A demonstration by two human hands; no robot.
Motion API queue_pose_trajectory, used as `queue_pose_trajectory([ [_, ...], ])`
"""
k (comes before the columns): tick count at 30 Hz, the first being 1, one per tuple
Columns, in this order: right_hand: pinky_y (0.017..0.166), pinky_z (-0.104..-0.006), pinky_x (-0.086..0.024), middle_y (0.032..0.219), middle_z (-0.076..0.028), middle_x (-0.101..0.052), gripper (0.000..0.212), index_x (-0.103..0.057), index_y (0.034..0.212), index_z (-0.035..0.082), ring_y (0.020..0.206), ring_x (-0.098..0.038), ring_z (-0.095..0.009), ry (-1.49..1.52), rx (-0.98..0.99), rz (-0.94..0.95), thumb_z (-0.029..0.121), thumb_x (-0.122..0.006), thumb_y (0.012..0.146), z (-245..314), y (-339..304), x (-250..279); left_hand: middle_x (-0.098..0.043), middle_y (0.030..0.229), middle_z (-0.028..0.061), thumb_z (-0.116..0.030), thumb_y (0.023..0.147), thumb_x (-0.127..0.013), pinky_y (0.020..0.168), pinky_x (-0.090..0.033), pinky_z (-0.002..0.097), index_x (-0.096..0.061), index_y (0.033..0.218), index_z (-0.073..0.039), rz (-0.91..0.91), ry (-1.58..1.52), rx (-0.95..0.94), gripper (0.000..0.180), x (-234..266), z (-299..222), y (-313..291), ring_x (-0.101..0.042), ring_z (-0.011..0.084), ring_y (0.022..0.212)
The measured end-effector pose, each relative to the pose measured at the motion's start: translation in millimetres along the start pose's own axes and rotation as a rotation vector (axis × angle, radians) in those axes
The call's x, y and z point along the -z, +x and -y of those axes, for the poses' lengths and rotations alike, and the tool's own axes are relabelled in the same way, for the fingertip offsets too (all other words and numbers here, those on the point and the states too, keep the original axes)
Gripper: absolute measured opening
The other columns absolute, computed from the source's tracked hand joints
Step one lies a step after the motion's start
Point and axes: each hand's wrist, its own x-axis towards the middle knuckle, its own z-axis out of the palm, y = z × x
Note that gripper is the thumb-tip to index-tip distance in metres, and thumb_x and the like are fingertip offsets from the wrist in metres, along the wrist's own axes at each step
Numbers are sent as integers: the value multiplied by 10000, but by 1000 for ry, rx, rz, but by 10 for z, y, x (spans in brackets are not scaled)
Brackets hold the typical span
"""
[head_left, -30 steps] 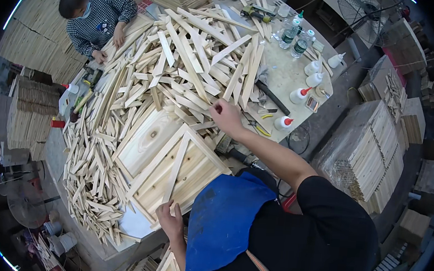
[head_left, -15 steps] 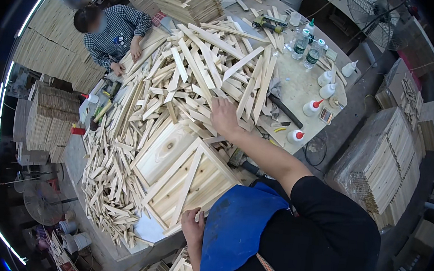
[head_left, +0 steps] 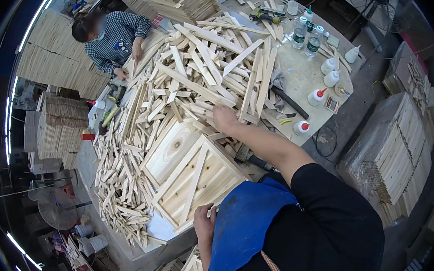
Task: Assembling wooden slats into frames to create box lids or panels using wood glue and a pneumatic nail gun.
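Note:
My right hand (head_left: 224, 119) reaches into a heap of pale wooden strips (head_left: 190, 84). Its fingers are curled closed among the strip ends; what they hold is hidden. One long strip lies across the heap just beyond it. My left hand (head_left: 204, 221) hangs by the near edge of a framed wooden panel (head_left: 212, 187), loosely bent, its thumb and fingers apart and nothing visible in them. The panel carries a diagonal strip, and a plain board (head_left: 175, 144) shows beside it on the left.
Glue bottles (head_left: 317, 97) and water bottles (head_left: 313, 45) stand at the table's right. A hammer (head_left: 256, 159) lies beyond the panel. Across the heap, a co-worker (head_left: 114, 39) handles strips. Wrapped wood stacks (head_left: 375, 154) stand at right, a fan (head_left: 58, 208) at lower left.
A long strip now lies slantwise over the heap beyond my right hand. That hand has closed and sits lower against the pile. The whole view has shifted slightly.

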Motion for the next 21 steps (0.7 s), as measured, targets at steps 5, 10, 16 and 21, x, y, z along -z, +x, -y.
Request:
queue_pose_trajectory([
  [5, 742, -401, -594, 921, -171, -750, 200, -725, 979, -28, 847, -742, -280, 256, 13, -52, 141, -662, 892, 38, -216, 237, -714, 1042, 167, -179, 958, -712, 907, -529, 428, -738, 1127, -29, 24, -60, -68, 227, 127, 13, 189, -678, 332, 1003],
  [10, 677, -339, -565, 833, -82, -729, 238, -741, 1037, -16, 769, -700, -168, 1008, -188, 274, 185, -707, 914, 570, -885, 735, -710, 1096, 105, -173, 1046, -643, 875, -541, 329, -631, 1317, 29, 26, -827, 93, 338, 71, 60, 512, -672, 179, 975],
  [16, 623, -264, -530, 846, -16, -717, 292, -760, 1055, 25, 732, -647, -90, 1087, -104, 701, 301, -732, 965, 842, -1877, 719, -706, 1106, 71, -149, 1046, -639, 850, -525, 283, -615, 1363, 37, 131, -1300, 201, 369, 249, -275, 1012, -648, 131, 955],
  [21, 613, -255, -523, 854, -25, -707, 309, -747, 1026, 18, 733, -641, -90, 1047, -227, 561, 322, -705, 993, 465, -2193, 697, -722, 1015, 44, -155, 1033, -651, 782, -512, 258, -657, 1307, 45, 142, -1055, 216, 339, 179, -14, 998, -649, 115, 863],
])
